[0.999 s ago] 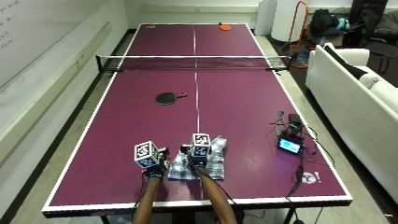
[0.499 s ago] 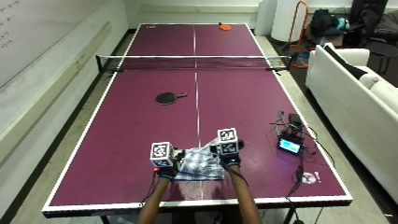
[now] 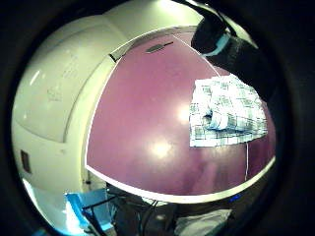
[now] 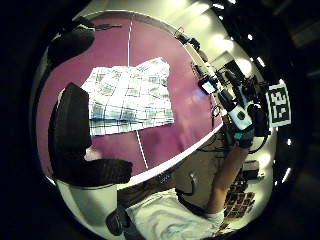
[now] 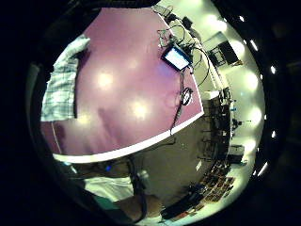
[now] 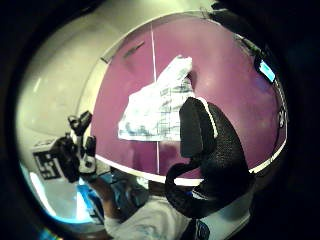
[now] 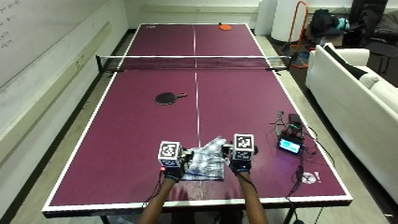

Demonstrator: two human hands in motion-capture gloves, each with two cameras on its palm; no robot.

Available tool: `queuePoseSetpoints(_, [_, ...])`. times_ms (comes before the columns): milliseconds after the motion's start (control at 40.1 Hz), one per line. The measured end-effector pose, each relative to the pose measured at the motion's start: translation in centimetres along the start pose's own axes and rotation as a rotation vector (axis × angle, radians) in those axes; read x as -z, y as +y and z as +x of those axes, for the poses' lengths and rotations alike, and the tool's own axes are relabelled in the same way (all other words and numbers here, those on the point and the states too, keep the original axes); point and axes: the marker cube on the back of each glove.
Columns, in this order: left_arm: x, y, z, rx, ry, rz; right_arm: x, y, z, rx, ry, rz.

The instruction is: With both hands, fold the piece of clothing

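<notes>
A small white-and-blue checked cloth (image 7: 206, 163) lies folded and bunched on the purple table (image 7: 124, 140), near the front edge on the centre line. My left hand (image 7: 173, 171) is at the cloth's left side and my right hand (image 7: 239, 165) at its right side. In the left thumb side palm view the cloth (image 4: 130, 97) lies flat on the table, apart from my left fingers (image 4: 75, 135), which are loosely curled and hold nothing. In the right thumb side palm view the cloth (image 6: 155, 107) also lies free beyond my curled right fingers (image 6: 210, 150).
A black paddle (image 7: 168, 97) lies mid-table on the left half. A small device with a lit screen (image 7: 289, 145) and cables (image 7: 304, 175) sit right of my right hand. The net (image 7: 193, 58) crosses the table farther off. A white sofa (image 7: 354, 93) stands to the right.
A second ago both hands were close together at the cloth's left part. They have since spread apart to either side of it. The cloth stays in place.
</notes>
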Motion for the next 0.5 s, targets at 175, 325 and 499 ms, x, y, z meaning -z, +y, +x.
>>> queuePoseSetpoints(175, [-0.6, 1.4, 1.0, -0.009, 0.048, -0.108, -0.2, 0.0, -0.3, -0.012, 0.016, 0.007])
queuePoseSetpoints(325, [-0.4, 1.4, 1.3, -0.021, 0.063, -0.118, 0.7, 0.5, -0.5, -0.011, -0.001, -0.003])
queuePoseSetpoints(499, [0.3, 1.6, 1.9, -0.033, 0.075, -0.113, -0.2, -0.2, 0.0, -0.013, 0.001, 0.007])
